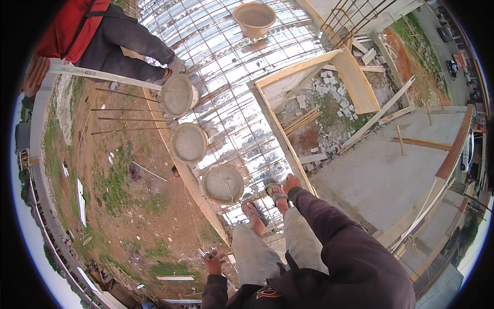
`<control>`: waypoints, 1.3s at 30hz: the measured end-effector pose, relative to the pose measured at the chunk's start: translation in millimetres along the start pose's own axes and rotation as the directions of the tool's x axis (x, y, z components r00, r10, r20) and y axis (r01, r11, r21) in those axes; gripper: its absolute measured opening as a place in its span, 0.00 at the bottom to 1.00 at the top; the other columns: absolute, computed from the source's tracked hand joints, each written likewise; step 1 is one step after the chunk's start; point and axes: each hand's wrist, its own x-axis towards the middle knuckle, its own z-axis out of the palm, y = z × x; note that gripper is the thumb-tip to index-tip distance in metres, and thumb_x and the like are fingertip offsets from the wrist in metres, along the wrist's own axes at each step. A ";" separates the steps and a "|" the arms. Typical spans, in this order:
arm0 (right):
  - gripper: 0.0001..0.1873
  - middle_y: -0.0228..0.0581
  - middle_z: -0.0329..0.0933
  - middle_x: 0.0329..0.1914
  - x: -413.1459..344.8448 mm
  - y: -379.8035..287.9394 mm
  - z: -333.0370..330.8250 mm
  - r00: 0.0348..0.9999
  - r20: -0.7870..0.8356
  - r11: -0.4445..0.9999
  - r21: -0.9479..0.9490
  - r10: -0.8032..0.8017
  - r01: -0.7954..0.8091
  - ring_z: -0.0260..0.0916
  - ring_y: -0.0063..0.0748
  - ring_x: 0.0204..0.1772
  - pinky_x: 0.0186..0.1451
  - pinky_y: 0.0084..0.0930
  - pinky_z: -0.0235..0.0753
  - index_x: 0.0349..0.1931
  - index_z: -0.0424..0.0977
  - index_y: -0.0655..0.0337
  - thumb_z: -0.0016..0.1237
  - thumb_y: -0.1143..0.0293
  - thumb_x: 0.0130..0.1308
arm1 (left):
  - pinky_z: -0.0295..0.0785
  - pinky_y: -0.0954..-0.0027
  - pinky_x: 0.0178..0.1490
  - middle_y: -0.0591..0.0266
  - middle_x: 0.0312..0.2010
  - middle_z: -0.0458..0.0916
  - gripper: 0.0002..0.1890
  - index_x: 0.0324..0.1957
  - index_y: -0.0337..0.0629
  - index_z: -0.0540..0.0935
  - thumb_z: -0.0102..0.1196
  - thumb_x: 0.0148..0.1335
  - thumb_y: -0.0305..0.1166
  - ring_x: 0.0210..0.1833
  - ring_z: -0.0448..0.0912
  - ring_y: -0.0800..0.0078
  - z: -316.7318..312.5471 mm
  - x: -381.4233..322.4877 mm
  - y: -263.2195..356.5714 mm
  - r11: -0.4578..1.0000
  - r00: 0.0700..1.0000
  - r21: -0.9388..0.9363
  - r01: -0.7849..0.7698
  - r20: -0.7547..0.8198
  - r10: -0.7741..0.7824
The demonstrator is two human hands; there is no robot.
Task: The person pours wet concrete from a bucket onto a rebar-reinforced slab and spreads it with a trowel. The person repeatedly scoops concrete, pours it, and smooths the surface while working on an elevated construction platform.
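My right hand (pixel 292 183) hangs low above my sandalled foot, near the wooden edge board of the opening; what it holds, if anything, I cannot make out. My left hand (pixel 212 263) is at my left side with its fingers curled around something small and partly metallic, too unclear to name. In front of my feet sits a round bucket of grey wet mix (pixel 223 184). Beyond it stand a second filled bucket (pixel 188 143) and a third one (pixel 178 95) in a row along the left edge. Farther off, another bucket (pixel 254 19) rests on the rebar mesh (pixel 231 83).
A co-worker in red (pixel 127 42) bends by the third bucket. A hand (pixel 35 76) at the far left touches a long pale board (pixel 104 73). Rebar ends jut past the left formwork board (pixel 200 201). An opening framed by planks (pixel 297 65) drops to rubble.
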 end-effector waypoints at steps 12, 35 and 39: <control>0.15 0.32 0.78 0.51 -197.0 264.3 -273.5 0.820 0.017 0.514 -0.787 0.572 -0.342 0.73 0.32 0.57 0.51 0.33 0.77 0.46 0.80 0.48 0.42 0.62 0.64 | 0.82 0.53 0.29 0.47 0.36 0.79 0.06 0.38 0.32 0.69 0.49 0.58 0.17 0.31 0.82 0.56 43.1 31.6 109.9 0.993 0.987 0.083 -0.078 0.149 0.065; 0.09 0.44 0.80 0.27 66.6 21.1 -215.4 0.741 -0.085 0.707 0.390 0.666 -0.591 0.79 0.43 0.38 0.42 0.40 0.77 0.30 0.81 0.56 0.51 0.65 0.52 | 0.70 0.74 0.26 0.62 0.26 0.78 0.04 0.34 0.40 0.76 0.56 0.56 0.27 0.26 0.77 0.76 471.9 249.5 649.5 0.778 0.729 0.216 -0.590 0.557 0.398; 0.10 0.45 0.80 0.29 49.2 65.7 -186.5 0.624 -0.004 0.499 0.606 0.781 -0.620 0.79 0.45 0.38 0.43 0.40 0.77 0.30 0.81 0.55 0.51 0.62 0.52 | 0.71 0.67 0.39 0.59 0.29 0.80 0.12 0.37 0.36 0.79 0.60 0.51 0.29 0.35 0.77 0.70 659.0 218.7 747.8 0.606 0.572 0.234 -0.761 0.684 0.454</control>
